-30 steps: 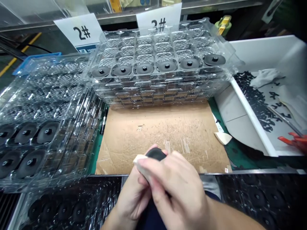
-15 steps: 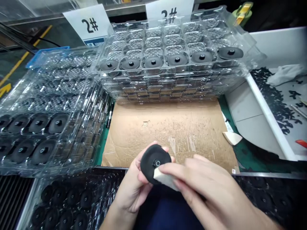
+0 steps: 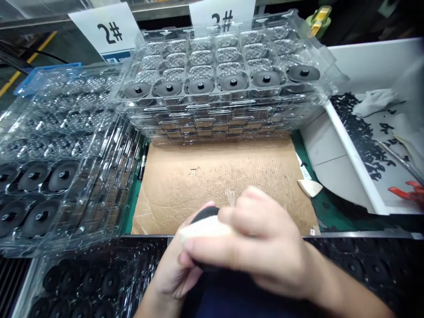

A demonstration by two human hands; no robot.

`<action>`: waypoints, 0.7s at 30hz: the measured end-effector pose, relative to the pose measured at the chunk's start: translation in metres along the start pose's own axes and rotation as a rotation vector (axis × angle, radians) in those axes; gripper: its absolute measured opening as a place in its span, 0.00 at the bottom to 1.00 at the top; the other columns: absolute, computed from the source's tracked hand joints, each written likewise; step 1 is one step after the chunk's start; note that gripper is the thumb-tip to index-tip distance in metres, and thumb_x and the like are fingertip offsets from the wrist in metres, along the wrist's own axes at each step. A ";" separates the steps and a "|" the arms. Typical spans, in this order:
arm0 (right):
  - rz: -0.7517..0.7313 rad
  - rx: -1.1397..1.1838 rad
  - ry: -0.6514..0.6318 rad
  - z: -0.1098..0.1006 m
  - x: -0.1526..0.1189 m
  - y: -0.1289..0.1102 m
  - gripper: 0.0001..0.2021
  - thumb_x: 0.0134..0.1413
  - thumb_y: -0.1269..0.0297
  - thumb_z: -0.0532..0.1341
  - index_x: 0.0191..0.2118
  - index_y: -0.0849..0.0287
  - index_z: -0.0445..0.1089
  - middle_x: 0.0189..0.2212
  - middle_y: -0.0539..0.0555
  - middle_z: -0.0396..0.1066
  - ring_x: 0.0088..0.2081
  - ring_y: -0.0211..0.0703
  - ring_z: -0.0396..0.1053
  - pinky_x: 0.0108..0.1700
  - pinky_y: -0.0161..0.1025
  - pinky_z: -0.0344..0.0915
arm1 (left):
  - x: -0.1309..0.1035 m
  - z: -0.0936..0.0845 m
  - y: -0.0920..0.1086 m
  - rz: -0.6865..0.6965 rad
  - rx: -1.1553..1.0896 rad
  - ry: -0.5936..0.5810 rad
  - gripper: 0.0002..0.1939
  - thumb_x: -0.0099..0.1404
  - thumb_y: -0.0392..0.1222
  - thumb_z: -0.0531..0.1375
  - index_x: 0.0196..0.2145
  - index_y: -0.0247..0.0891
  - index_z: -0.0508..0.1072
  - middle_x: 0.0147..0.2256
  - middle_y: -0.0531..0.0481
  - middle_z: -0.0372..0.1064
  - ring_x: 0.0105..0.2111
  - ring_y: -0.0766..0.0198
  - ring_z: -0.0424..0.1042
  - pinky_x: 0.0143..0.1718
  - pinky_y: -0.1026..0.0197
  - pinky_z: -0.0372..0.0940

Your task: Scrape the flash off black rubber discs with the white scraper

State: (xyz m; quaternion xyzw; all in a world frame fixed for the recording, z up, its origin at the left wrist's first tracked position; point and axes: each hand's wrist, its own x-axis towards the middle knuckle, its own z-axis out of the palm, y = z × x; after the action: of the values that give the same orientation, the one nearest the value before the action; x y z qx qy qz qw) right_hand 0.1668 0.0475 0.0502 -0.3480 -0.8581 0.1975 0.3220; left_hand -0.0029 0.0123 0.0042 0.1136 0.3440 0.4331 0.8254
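Note:
My left hand (image 3: 172, 274) holds a round black disc part (image 3: 203, 214) near the front edge of the cardboard sheet (image 3: 215, 176). Only the disc's top edge shows. My right hand (image 3: 261, 243) lies over the disc, pinching a small white wedge-shaped piece (image 3: 203, 229) against it. A stack of clear blister trays (image 3: 218, 119) stands behind the cardboard, its front row filled with the same black discs (image 3: 200, 85).
More clear trays (image 3: 59, 145) with black discs lie at the left, and further trays sit below the bench edge. A white bin (image 3: 351, 145) at the right holds small black parts and red-handled pliers (image 3: 406, 192). Another white wedge (image 3: 309, 187) lies on the green mat. Signs read 2# and 3#.
My right hand has slid left and up over the disc with the white piece, covering the face that showed half a second ago. The view shifted slightly.

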 end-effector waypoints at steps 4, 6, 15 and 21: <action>0.294 -0.008 0.037 0.012 -0.013 0.026 0.16 0.58 0.70 0.51 0.50 0.53 0.65 0.31 0.50 0.68 0.33 0.36 0.62 0.37 0.37 0.55 | -0.003 -0.007 -0.001 0.005 -0.083 -0.135 0.27 0.50 0.42 0.65 0.49 0.43 0.68 0.48 0.47 0.67 0.45 0.54 0.69 0.47 0.58 0.64; 0.441 0.077 0.075 0.031 -0.032 0.037 0.15 0.59 0.69 0.52 0.51 0.52 0.63 0.34 0.50 0.68 0.34 0.36 0.63 0.37 0.36 0.57 | -0.004 -0.011 0.000 0.001 -0.131 -0.179 0.27 0.51 0.45 0.64 0.50 0.44 0.67 0.50 0.45 0.65 0.47 0.52 0.67 0.48 0.56 0.64; 0.518 0.139 0.097 0.054 -0.054 0.037 0.16 0.59 0.70 0.51 0.51 0.51 0.63 0.33 0.50 0.68 0.32 0.37 0.62 0.37 0.38 0.57 | -0.002 -0.009 0.001 -0.054 -0.148 -0.203 0.23 0.54 0.38 0.63 0.49 0.41 0.68 0.49 0.44 0.67 0.46 0.53 0.68 0.45 0.58 0.66; 0.039 0.148 -0.085 0.003 -0.004 -0.006 0.17 0.56 0.73 0.50 0.49 0.54 0.64 0.27 0.49 0.66 0.29 0.37 0.59 0.33 0.39 0.49 | -0.001 -0.008 -0.005 -0.042 -0.046 -0.109 0.09 0.52 0.39 0.64 0.33 0.36 0.75 0.32 0.52 0.73 0.37 0.67 0.71 0.43 0.69 0.64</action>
State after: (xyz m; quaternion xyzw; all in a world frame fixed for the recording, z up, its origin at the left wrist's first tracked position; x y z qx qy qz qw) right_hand 0.1643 0.0398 0.0495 -0.3312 -0.8469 0.2813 0.3064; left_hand -0.0055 0.0077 -0.0036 0.1109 0.2905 0.4167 0.8542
